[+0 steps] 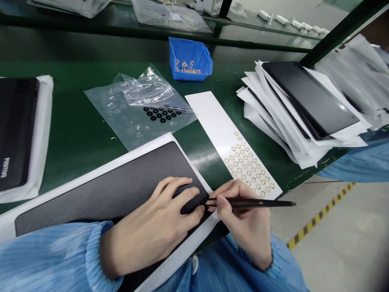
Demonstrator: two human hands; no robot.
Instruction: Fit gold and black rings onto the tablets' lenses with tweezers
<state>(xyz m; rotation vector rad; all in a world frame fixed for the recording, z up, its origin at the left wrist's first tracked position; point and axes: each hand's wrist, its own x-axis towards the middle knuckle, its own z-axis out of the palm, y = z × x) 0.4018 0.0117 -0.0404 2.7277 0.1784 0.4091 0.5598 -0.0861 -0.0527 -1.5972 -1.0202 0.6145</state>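
Observation:
A dark flat tablet back cover (130, 178) lies on a white foam sheet (91, 164) in front of me. My left hand (164, 215) rests on its right end, fingers spread and pressing down. Black tweezers (258, 202) are pinched in my right hand (243, 219). Their tips meet the cover's right corner, close to my left thumb and fingertips. Whatever small part may sit at the tips is too small to make out. Just beyond my right hand is a white sheet (212, 125) bearing rows of small beige rings (249, 162).
Behind lie a clear plastic bag (112, 109) and black rings (162, 113). A blue bin (191, 52) holds loose rings. Stacked covers with white sheets (310, 97) stand right; another device (18, 129) lies left. The table edge and a shelf (258, 42) bound the space.

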